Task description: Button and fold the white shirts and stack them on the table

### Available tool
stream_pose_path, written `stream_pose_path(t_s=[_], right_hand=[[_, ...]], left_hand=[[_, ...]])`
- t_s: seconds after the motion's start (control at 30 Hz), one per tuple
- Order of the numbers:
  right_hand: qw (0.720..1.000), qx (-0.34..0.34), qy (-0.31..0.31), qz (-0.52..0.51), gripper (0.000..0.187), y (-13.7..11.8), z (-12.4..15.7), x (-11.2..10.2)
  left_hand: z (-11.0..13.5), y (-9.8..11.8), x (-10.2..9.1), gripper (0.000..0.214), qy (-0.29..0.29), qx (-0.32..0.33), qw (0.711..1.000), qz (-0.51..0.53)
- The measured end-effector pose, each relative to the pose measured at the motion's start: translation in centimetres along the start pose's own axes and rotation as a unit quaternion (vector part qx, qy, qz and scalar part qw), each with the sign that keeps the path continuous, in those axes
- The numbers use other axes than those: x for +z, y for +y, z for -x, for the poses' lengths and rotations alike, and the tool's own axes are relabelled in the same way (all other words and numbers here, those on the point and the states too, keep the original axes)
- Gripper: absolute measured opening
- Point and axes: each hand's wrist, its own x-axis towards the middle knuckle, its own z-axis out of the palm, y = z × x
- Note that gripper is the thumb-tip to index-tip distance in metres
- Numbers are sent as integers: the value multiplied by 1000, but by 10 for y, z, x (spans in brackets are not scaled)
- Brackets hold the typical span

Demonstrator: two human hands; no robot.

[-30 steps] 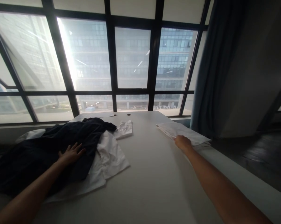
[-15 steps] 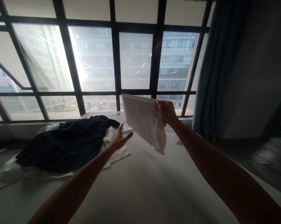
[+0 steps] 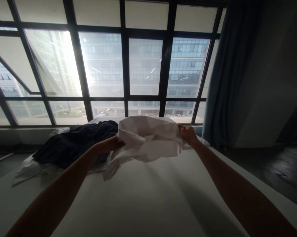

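Observation:
A white garment [image 3: 150, 131] hangs stretched between my two hands above the table. My left hand [image 3: 111, 144] is closed on its left side, with the fingertips partly hidden in the cloth. At the opposite upper corner, my right hand [image 3: 187, 133] pinches the fabric. The cloth sags in folds, and a loose part droops below my left hand. Its exact cut cannot be made out. Behind my left forearm lies a dark navy garment [image 3: 74, 143] in a crumpled heap.
The white table [image 3: 138, 200] stretches toward a large black-framed window [image 3: 145, 65]. White cloth [image 3: 30, 169] shows under the dark heap, and another white piece [image 3: 203, 141] lies beyond my right hand. A blue curtain [image 3: 219, 89] hangs at the right.
My left hand, open before, has closed on the white garment. The garment has come down and spread out between both hands; my right hand moved slightly right and down.

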Motion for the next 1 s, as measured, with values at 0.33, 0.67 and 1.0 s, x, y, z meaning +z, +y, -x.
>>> stream_pose_path(t_s=[0.33,0.67,1.0], right_hand=[[917,-11,-240,317,23,52,-4,27],[847,-164,-457,215,56,27,23,36],[907,-101,-184,366,22,-2,-20,28]], left_hand=[[9,-48,-45,47,-133,-161,978,-14],[14,-8,20,41,-57,-8,955,-290],[5,5,9,34,32,27,987,-157]])
